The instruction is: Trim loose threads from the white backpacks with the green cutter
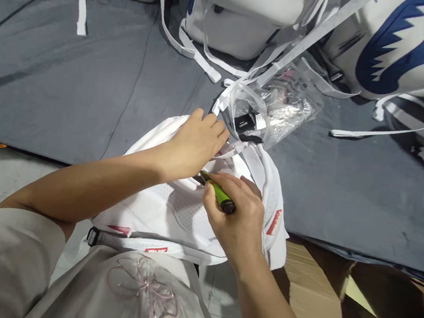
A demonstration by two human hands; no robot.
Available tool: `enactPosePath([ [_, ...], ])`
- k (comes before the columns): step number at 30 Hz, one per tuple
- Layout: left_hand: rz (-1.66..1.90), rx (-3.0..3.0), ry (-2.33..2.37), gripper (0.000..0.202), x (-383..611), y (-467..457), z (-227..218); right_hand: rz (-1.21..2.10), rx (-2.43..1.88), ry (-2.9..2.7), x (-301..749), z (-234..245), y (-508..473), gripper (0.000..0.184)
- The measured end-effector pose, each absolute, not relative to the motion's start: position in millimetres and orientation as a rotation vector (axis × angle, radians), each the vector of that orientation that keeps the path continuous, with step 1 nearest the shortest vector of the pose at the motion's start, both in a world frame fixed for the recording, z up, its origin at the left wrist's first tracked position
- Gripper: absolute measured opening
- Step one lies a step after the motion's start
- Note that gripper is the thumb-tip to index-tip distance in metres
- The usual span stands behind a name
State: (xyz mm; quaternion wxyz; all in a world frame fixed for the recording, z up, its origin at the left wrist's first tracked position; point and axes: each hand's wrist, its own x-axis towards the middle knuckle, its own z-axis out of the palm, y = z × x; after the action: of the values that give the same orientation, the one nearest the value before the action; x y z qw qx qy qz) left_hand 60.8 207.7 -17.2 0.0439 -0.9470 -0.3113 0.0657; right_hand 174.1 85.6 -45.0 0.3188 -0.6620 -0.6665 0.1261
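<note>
A white backpack [188, 211] with red labels lies in front of me, partly over the table's front edge. My left hand [200, 143] is closed on its upper part, fingers curled and their tips hidden. My right hand [235, 206] grips a green-handled tool [219, 193] with a black end. The tool slants across the bag close below my left hand; its front tip is hidden, so I cannot tell its exact kind. White straps [254, 168] run up from the bag just beyond my hands.
On the grey-covered table [347, 192], a clear plastic bag [295, 104] touches the backpack's far side. Several white backpacks [239, 26] with dangling straps line the back; one at right has a blue toothed pattern. A cardboard box [312, 288] stands below right.
</note>
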Motion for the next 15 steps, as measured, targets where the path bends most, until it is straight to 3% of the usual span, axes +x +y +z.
enactPosePath([
  [4, 0.251, -2.906, -0.927, 0.053, 59.0, 213.9, -12.5, 0.422, -1.73, -1.702, 176.3, -44.4, 83.5, 0.015],
  [9, 0.578, -2.944, -0.954, 0.099, 39.9, 229.8, 12.7, 0.473, -1.725, -1.57, 178.3, -44.7, 77.0, 0.016],
  [15, 0.787, -2.914, -1.143, 0.125, 33.1, 216.9, 33.8, 0.605, -1.475, -1.506, 158.9, -49.3, 70.6, 0.014],
])
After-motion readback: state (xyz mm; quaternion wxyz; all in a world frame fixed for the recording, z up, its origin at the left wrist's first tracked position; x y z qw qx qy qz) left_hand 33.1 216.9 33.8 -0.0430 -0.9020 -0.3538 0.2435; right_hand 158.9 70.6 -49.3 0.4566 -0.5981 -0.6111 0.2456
